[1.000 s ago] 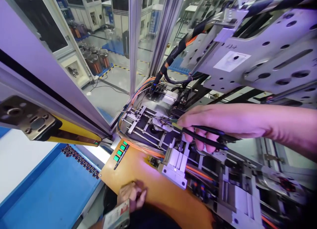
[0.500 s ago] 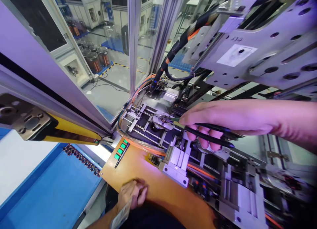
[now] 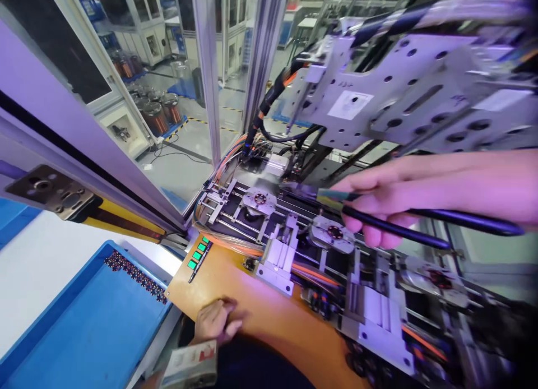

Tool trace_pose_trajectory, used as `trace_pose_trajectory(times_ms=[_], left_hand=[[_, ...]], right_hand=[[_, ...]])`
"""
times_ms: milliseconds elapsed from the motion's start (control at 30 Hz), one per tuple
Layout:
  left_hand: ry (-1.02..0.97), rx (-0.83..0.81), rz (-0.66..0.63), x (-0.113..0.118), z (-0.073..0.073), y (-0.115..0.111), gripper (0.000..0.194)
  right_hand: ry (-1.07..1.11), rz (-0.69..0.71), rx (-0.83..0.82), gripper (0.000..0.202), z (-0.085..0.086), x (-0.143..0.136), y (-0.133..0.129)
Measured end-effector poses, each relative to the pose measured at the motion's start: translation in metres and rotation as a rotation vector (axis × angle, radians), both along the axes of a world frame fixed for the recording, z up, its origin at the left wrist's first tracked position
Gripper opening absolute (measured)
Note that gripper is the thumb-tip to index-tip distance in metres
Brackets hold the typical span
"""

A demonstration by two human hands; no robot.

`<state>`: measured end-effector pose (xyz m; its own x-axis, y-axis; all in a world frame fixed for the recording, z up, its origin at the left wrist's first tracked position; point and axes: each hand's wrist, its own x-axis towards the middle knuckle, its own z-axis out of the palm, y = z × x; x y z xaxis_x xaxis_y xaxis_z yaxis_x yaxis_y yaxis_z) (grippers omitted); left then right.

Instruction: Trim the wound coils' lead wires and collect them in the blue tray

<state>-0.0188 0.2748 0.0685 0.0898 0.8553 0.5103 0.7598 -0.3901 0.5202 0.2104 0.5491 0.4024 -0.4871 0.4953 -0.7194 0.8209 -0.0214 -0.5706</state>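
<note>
Head view: grips black-handled pliers (image 3: 424, 237) in the right hand (image 3: 395, 193), with fingers closed around the handles and blurred tips near a metal holder (image 3: 269, 203). Rests the left hand (image 3: 216, 320) on or just above a brown board (image 3: 269, 316), fingers curled; cannot tell whether around anything. Pliers probably light, stiff, sturdy, perhaps slick; best held by the handles.

Tray (image 3: 84, 333) blue; panel (image 3: 269, 327) orange-brown; buttons (image 3: 196, 255) green; floor tape (image 3: 174, 130) yellow-black striped.
</note>
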Motion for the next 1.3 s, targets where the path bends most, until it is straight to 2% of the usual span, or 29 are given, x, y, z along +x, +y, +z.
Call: trace_pose_trajectory(times_ms=[67, 133, 300, 433, 600, 900, 1033, 1167, 1300], left_hand=[[0.005, -0.005, -0.022, -0.001, 0.001, 0.000, 0.028], [0.013, -0.020, -0.025, -0.001, 0.003, -0.001, 0.028], [0.043, -0.058, -0.026, 0.001, 0.009, 0.000, 0.019], [0.052, -0.040, -0.046, 0.000, 0.005, 0.002, 0.017], [0.053, 0.004, -0.046, -0.002, 0.001, 0.004, 0.018], [0.053, -0.067, -0.023, 0.003, 0.015, 0.003, 0.018], [0.043, -0.052, -0.030, 0.003, 0.015, 0.004, 0.018], [0.031, -0.023, -0.042, 0.002, 0.010, 0.004, 0.017], [0.038, -0.014, -0.037, 0.001, 0.008, 0.003, 0.016]], right_hand=[[0.026, 0.030, -0.094, 0.041, -0.008, 0.020, -0.005], [-0.011, -0.018, -0.140, 0.040, -0.019, 0.034, -0.012], [-0.151, -0.141, -0.158, 0.028, -0.032, 0.045, -0.026], [-0.262, -0.134, -0.162, 0.034, -0.031, 0.045, -0.031], [-0.224, -0.119, -0.164, 0.034, -0.030, 0.045, -0.032], [-0.253, -0.136, -0.160, 0.034, -0.028, 0.046, -0.034], [-0.201, -0.169, -0.162, 0.034, -0.032, 0.045, -0.033], [-0.161, -0.128, -0.145, 0.033, -0.037, 0.046, -0.034], [0.004, -0.153, -0.082, 0.025, -0.022, 0.061, -0.038]])
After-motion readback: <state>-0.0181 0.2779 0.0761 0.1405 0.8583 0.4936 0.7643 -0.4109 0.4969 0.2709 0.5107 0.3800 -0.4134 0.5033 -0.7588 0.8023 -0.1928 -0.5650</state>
